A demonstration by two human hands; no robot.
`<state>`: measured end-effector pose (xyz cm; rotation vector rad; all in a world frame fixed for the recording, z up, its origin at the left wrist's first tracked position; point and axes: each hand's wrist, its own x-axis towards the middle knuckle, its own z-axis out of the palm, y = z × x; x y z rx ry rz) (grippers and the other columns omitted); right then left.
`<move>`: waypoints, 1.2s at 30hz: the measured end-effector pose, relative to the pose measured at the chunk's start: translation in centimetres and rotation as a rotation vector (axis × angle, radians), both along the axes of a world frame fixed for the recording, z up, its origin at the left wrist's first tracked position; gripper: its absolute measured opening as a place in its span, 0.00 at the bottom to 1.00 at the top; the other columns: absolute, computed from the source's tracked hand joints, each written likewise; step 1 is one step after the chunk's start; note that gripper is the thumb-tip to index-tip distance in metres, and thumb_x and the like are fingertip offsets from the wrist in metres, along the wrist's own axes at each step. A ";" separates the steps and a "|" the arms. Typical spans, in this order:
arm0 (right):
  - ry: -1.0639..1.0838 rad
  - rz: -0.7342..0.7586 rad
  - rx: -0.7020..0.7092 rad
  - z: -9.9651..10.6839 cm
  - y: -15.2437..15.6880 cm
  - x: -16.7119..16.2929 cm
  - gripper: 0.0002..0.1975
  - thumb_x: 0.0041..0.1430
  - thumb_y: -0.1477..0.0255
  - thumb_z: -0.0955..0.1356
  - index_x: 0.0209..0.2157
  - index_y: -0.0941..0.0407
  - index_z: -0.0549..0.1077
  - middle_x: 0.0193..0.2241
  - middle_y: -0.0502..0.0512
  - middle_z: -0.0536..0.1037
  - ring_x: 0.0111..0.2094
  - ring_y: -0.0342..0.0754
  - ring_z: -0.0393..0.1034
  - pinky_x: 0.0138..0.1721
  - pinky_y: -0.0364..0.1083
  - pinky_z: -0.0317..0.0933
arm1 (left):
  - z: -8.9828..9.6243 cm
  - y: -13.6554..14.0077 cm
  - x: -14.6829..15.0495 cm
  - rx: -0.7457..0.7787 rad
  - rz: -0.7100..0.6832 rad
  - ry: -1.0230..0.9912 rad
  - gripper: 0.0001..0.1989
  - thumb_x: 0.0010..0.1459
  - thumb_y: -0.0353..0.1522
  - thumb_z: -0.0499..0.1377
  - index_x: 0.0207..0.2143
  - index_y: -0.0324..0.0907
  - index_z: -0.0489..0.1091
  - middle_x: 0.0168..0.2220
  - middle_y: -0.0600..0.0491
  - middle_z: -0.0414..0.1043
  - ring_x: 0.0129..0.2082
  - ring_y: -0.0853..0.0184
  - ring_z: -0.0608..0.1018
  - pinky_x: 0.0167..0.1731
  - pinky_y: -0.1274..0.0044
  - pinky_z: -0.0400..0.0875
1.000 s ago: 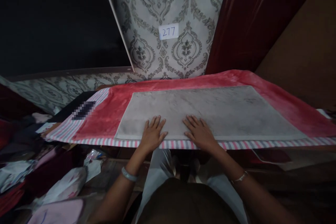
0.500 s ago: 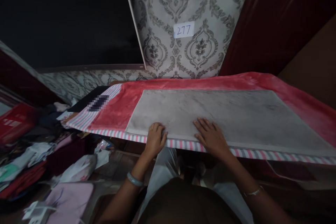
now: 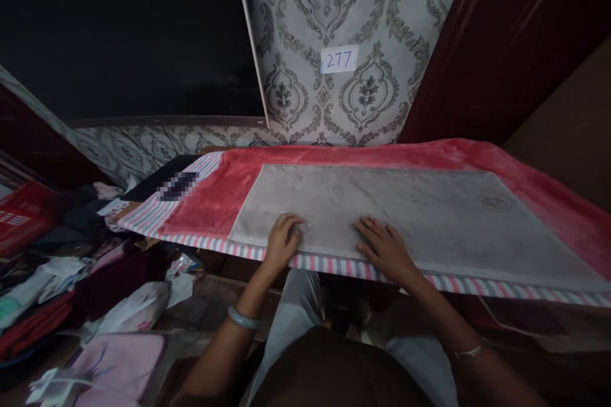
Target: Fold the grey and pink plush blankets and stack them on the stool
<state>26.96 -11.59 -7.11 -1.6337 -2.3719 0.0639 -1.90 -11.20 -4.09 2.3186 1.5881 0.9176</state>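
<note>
A grey towel lies spread out flat, long side toward me, on a red cloth with a pink, white and grey striped edge. On the towel's near edge, left of its middle, rests my left hand, its fingers loosely bent and nothing held. My right hand lies palm down further right along the same edge, fingers stretched out over the towel. A stretch of bare towel separates the two hands. Both palms are hidden from view.
A dark pixelated rectangle lies on the striped left end of the cloth. Behind stands a large black screen beside patterned wallpaper with a paper marked 277. Heaped clothes and a pink stool-like surface are at the left.
My left hand's fingers have shifted slightly over the towel, and the right hand has turned a little. The camera view has moved slightly. The towel lies the same way.
</note>
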 end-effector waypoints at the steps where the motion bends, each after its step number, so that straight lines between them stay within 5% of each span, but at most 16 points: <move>1: 0.015 0.008 -0.006 0.3 0.5 -0.1 0.29 0.69 0.60 0.54 0.67 0.53 0.61 0.68 0.59 0.59 0.69 0.57 0.50 0.64 0.63 0.50 | 0.1 0.3 0.1 -0.006 -0.003 0.022 0.22 0.60 0.28 0.49 0.55 0.42 0.69 0.56 0.44 0.71 0.58 0.60 0.71 0.57 0.65 0.65; 8: -0.031 -0.035 0.004 2.4 4.8 -2.7 0.30 0.69 0.59 0.53 0.69 0.51 0.55 0.70 0.60 0.51 0.71 0.61 0.42 0.64 0.68 0.44 | 0.5 3.2 3.9 -0.062 -0.030 0.438 0.33 0.66 0.41 0.49 0.70 0.41 0.49 0.72 0.43 0.45 0.72 0.54 0.49 0.67 0.52 0.46; 17: -0.063 -0.040 -0.104 2.2 6.8 -1.1 0.31 0.69 0.57 0.54 0.70 0.49 0.53 0.71 0.57 0.49 0.71 0.57 0.40 0.66 0.66 0.40 | -1.0 4.3 3.9 -0.061 -0.023 0.549 0.33 0.68 0.44 0.45 0.70 0.40 0.50 0.72 0.42 0.46 0.72 0.54 0.50 0.67 0.51 0.47; 23: -0.099 -0.361 -0.062 2.1 10.2 5.7 0.30 0.70 0.57 0.51 0.68 0.50 0.59 0.69 0.60 0.56 0.69 0.61 0.49 0.63 0.69 0.46 | -1.5 4.6 3.7 -0.020 -0.011 0.545 0.32 0.67 0.43 0.47 0.70 0.44 0.50 0.72 0.44 0.47 0.71 0.55 0.52 0.67 0.52 0.47; 26: -0.092 -0.456 -0.056 2.0 11.0 6.4 0.31 0.70 0.57 0.50 0.68 0.52 0.59 0.69 0.64 0.56 0.68 0.64 0.49 0.60 0.73 0.47 | -1.9 4.7 3.6 0.008 -0.008 0.536 0.31 0.67 0.42 0.47 0.70 0.45 0.51 0.72 0.44 0.48 0.71 0.55 0.52 0.67 0.52 0.48; 36: -0.091 -0.258 -0.077 2.5 10.6 3.0 0.29 0.70 0.57 0.54 0.69 0.48 0.55 0.71 0.57 0.52 0.70 0.60 0.44 0.65 0.68 0.42 | -1.3 4.4 3.8 -0.024 0.007 0.558 0.31 0.67 0.42 0.48 0.70 0.43 0.52 0.72 0.44 0.47 0.71 0.55 0.52 0.67 0.52 0.48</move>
